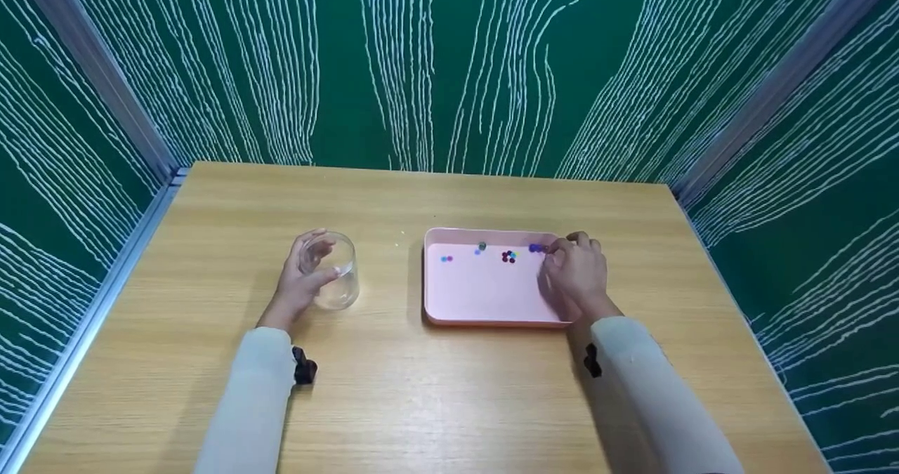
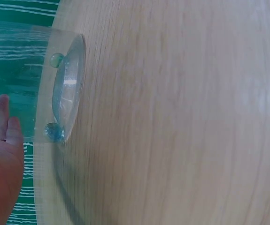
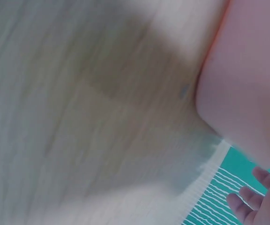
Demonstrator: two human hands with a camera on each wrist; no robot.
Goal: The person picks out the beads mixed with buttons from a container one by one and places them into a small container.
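Note:
My left hand (image 1: 298,281) grips a clear glass (image 1: 338,288) around its side, the thumb across the front. In the left wrist view, the thick base of the glass (image 2: 71,89) is close to the wooden table, with two rounded greenish spots at its edge. Over the right side of a shallow pink tray (image 1: 484,298) reaches my right hand (image 1: 581,267). Its fingertips are right at some purple-blue beads (image 1: 535,248) near the back right corner; I cannot tell whether they pinch one. The right wrist view shows its other fingers (image 3: 251,198) loosely bent beyond the tray wall (image 3: 247,93).
Inside the tray lie a cluster of dark red and coloured beads (image 1: 508,256), a blue and pink pair (image 1: 447,258) and a dark green bead (image 1: 482,246). Tiny pale specks (image 1: 402,233) dot the wooden table (image 1: 435,397). Green walls (image 1: 337,95) with white lines surround its far sides.

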